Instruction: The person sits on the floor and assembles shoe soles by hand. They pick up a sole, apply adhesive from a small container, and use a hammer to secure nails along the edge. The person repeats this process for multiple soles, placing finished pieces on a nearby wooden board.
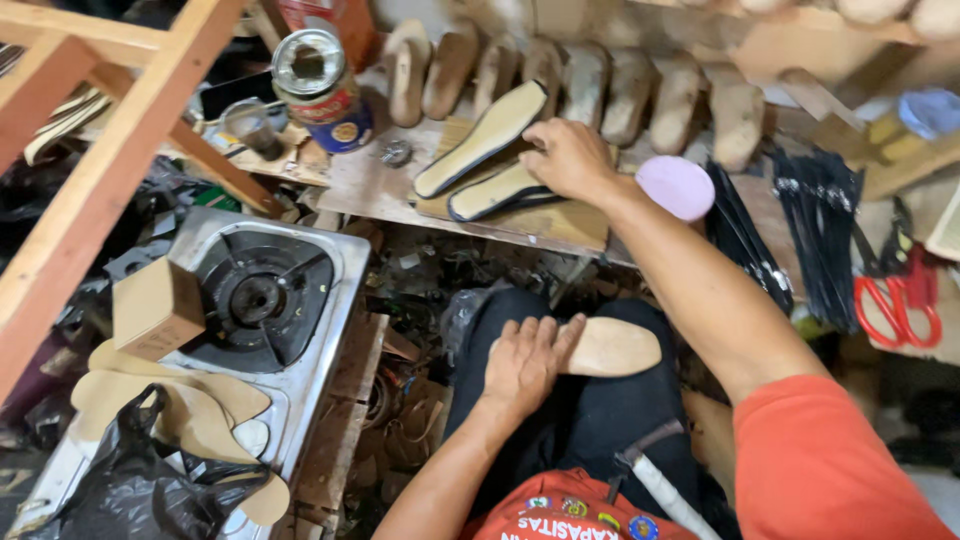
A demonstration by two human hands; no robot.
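Here, left hand (520, 365) flat on tan insole (610, 347), right hand (568, 158) outstretched, gripping black-edged insole (492, 192)

Tan insole (608, 347) flat on the lap, toe pointing right. Two black-edged insoles (487, 160) overlapped on the surface, beyond the lap.

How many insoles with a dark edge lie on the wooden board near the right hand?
2. One dark-edged insole lies slanted on the wooden board, left of the right hand. The second insole lies below it, its end under that hand. More may be hidden.
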